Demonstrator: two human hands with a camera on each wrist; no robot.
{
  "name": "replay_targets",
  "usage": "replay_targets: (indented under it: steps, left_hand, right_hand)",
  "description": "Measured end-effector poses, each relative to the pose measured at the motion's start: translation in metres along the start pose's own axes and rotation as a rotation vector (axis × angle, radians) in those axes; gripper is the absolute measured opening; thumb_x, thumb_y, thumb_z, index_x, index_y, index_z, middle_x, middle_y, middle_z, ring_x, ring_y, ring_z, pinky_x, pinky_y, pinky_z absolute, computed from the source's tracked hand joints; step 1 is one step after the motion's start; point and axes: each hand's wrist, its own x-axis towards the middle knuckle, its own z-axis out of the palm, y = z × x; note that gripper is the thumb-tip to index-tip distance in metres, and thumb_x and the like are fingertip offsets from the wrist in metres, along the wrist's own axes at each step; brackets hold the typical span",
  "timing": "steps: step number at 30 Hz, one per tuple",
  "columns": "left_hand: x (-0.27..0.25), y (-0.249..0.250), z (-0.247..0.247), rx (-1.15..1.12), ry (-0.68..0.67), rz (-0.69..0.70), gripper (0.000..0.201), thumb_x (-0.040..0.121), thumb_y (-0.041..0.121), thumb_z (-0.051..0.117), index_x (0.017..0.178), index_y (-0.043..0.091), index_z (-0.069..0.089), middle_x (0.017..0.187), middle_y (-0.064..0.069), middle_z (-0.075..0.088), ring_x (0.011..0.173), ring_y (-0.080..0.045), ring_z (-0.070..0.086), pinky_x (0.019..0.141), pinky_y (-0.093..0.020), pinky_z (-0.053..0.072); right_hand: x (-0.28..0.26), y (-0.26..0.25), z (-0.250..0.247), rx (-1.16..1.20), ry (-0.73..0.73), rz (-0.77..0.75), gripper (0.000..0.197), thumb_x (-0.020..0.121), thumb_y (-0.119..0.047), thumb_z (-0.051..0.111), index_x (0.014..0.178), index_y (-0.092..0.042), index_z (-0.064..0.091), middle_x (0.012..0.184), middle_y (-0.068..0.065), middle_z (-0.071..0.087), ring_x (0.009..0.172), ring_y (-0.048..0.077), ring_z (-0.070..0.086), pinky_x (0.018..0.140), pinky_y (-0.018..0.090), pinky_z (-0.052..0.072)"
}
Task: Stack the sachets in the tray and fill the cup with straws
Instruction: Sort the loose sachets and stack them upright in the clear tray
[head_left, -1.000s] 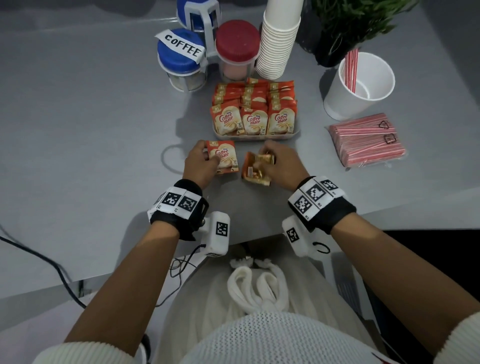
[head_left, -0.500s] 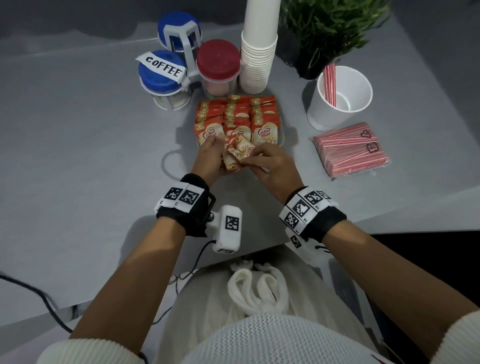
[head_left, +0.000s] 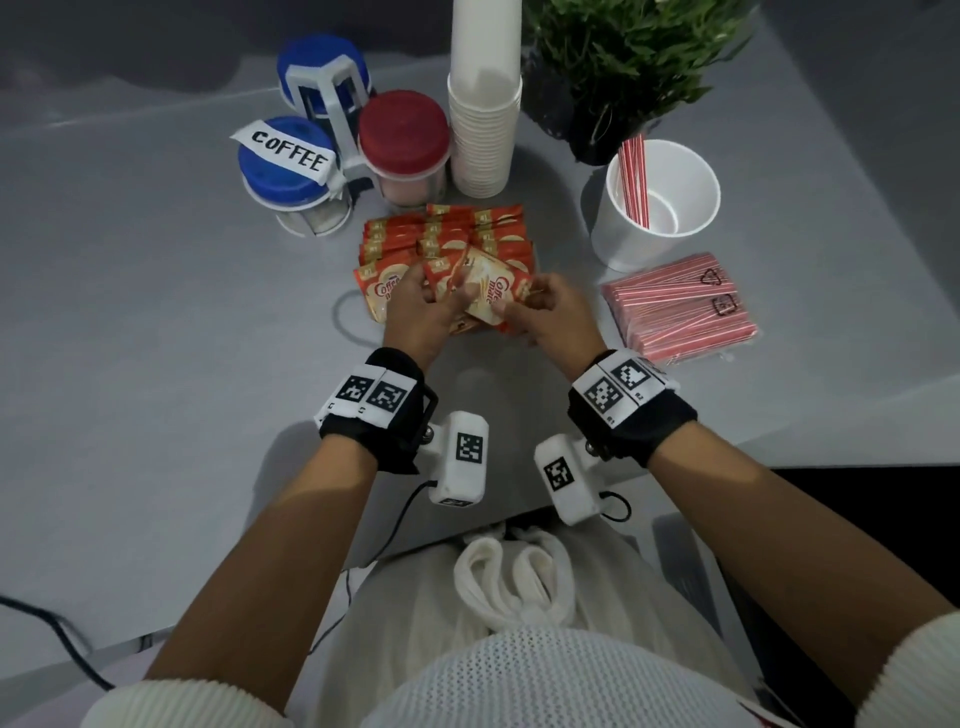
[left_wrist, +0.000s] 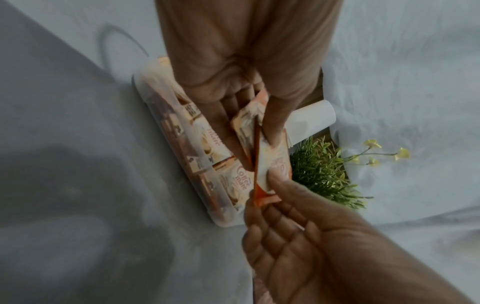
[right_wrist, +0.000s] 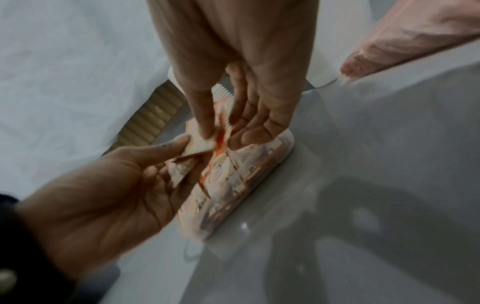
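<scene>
bare table (head_left: 156, 322) left of tray (left_wrist: 145, 90), jars (head_left: 291, 171) and cup stack (head_left: 483, 130) crowding behind, straw packet (head_left: 680, 306) right

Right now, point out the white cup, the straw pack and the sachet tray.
white cup (head_left: 618, 228), head view, outer wall.
straw pack (head_left: 680, 306), head view, middle of its top.
sachet tray (left_wrist: 221, 221), left wrist view, clear corner rim.

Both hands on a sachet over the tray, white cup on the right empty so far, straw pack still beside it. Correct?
Not quite: the head view shows the white cup already holding a few straws. The rest stands: left hand and right hand hold a sachet over the tray, straw pack beside the cup.
</scene>
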Motion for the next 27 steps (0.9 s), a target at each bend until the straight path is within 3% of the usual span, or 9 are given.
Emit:
replay_targets:
  steps: [2, 6, 9, 11, 14, 16, 20, 23, 27]
  left_hand:
    - [0.003, 0.002, 0.004, 0.025, -0.012, 0.018, 0.038, 0.084, 0.000, 0.061, 0.120, -0.002, 0.050, 0.111, -0.015, 0.061, 0.104, -0.029, 0.061, 0.092, -0.042, 0.051]
    - [0.016, 0.006, 0.000, 0.133, 0.064, 0.075, 0.033, 0.087, 0.002, 0.058, 0.118, -0.002, 0.052, 0.112, -0.019, 0.063, 0.105, -0.033, 0.060, 0.095, -0.051, 0.048]
    - [0.026, 0.013, -0.006, 0.204, 0.080, 0.080, 0.029, 0.086, 0.002, 0.059, 0.114, 0.002, 0.055, 0.112, -0.019, 0.064, 0.105, -0.031, 0.061, 0.093, -0.048, 0.050]
    - [0.032, 0.015, -0.010, 0.278, 0.044, 0.105, 0.018, 0.084, 0.003, 0.061, 0.102, 0.006, 0.059, 0.101, -0.015, 0.065, 0.095, -0.026, 0.063, 0.088, -0.041, 0.053]
    - [0.036, 0.012, -0.011, 0.453, 0.010, 0.122, 0.005, 0.085, 0.006, 0.061, 0.090, 0.004, 0.061, 0.080, -0.002, 0.061, 0.069, -0.006, 0.054, 0.061, -0.009, 0.045]
    - [0.039, 0.009, -0.013, 0.554, -0.006, 0.129, 0.011, 0.085, 0.009, 0.063, 0.076, 0.008, 0.057, 0.069, 0.002, 0.052, 0.062, -0.005, 0.046, 0.058, -0.014, 0.037]
    - [0.040, -0.002, -0.018, 0.684, -0.040, 0.140, 0.007, 0.084, 0.012, 0.065, 0.080, 0.007, 0.062, 0.087, -0.012, 0.057, 0.080, -0.021, 0.053, 0.073, -0.023, 0.042]
    - [0.037, -0.003, -0.020, 0.766, -0.049, 0.157, 0.018, 0.084, 0.008, 0.062, 0.100, 0.000, 0.064, 0.108, -0.016, 0.062, 0.103, -0.027, 0.055, 0.090, -0.032, 0.042]
    - [0.038, 0.002, -0.020, 0.878, -0.048, 0.144, 0.017, 0.082, 0.003, 0.063, 0.098, 0.001, 0.063, 0.104, -0.014, 0.062, 0.099, -0.026, 0.056, 0.081, -0.024, 0.039]
  right_hand:
    - [0.008, -0.006, -0.004, -0.034, -0.027, -0.029, 0.017, 0.081, -0.011, 0.067, 0.083, -0.022, 0.054, 0.086, -0.002, 0.061, 0.075, 0.012, 0.058, 0.061, 0.018, 0.045]
    - [0.031, -0.026, -0.020, -0.077, 0.026, -0.124, 0.021, 0.084, -0.005, 0.061, 0.078, -0.020, 0.048, 0.102, 0.015, 0.065, 0.090, 0.024, 0.064, 0.070, 0.030, 0.054]
    - [0.045, -0.038, -0.033, -0.203, 0.012, -0.261, 0.016, 0.085, -0.003, 0.059, 0.082, -0.014, 0.048, 0.102, 0.016, 0.064, 0.094, 0.024, 0.063, 0.071, 0.027, 0.055]
    - [0.051, -0.042, -0.038, -0.379, -0.018, -0.347, 0.008, 0.085, -0.005, 0.059, 0.092, -0.009, 0.056, 0.103, 0.016, 0.065, 0.098, 0.026, 0.063, 0.085, 0.035, 0.053]
    - [0.051, -0.042, -0.038, -0.613, -0.078, -0.405, 0.017, 0.085, -0.006, 0.059, 0.101, -0.006, 0.065, 0.104, 0.010, 0.068, 0.099, 0.023, 0.062, 0.086, 0.026, 0.047]
    - [0.048, -0.039, -0.033, -0.674, -0.128, -0.420, 0.020, 0.086, -0.005, 0.057, 0.103, -0.006, 0.068, 0.106, 0.010, 0.069, 0.098, 0.023, 0.063, 0.084, 0.024, 0.045]
    - [0.040, -0.035, -0.025, -0.762, -0.170, -0.474, 0.023, 0.084, -0.002, 0.057, 0.104, -0.002, 0.069, 0.106, 0.016, 0.068, 0.097, 0.028, 0.061, 0.079, 0.014, 0.033]
    - [0.039, -0.027, -0.019, -0.846, -0.237, -0.473, 0.024, 0.082, -0.005, 0.061, 0.105, -0.003, 0.068, 0.110, 0.017, 0.065, 0.103, 0.032, 0.058, 0.088, 0.028, 0.040]
    - [0.040, -0.021, -0.014, -0.969, -0.285, -0.449, 0.026, 0.082, -0.009, 0.061, 0.106, -0.001, 0.066, 0.112, 0.017, 0.061, 0.112, 0.033, 0.050, 0.092, 0.040, 0.041]
